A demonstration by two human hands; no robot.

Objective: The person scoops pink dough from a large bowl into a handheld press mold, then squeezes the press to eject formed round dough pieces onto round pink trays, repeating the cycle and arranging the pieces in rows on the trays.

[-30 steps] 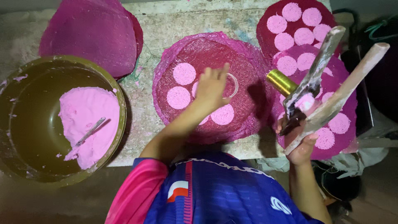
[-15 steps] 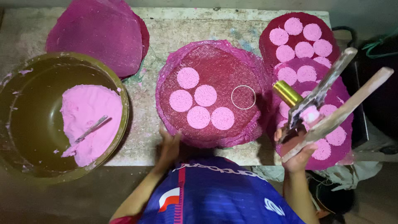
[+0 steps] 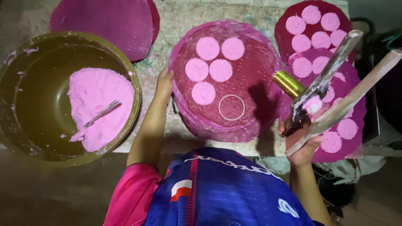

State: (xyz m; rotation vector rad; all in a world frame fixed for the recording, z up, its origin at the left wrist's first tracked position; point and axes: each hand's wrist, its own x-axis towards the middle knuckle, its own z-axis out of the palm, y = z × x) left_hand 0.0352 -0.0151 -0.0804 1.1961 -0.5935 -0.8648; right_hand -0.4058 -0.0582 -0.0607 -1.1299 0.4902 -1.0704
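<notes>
While the left hand (image 3: 164,81) is clamped on the round mesh tray's (image 3: 251,75) left rim, a wooden press tool (image 3: 331,90), held right of it, is gripped by the right hand (image 3: 302,144).

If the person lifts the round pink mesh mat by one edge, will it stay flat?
Probably not. The mesh mat looks thin and woven, so it likely sags. The pink discs appear soft and could slide or crack. The left hand grips only its rim.

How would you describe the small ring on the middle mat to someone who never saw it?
Find the round magenta woven mat in the middle of the stone table. Near its front edge, right of the lowest pink disc, lies a thin pale ring, the only hollow circle there.
</notes>
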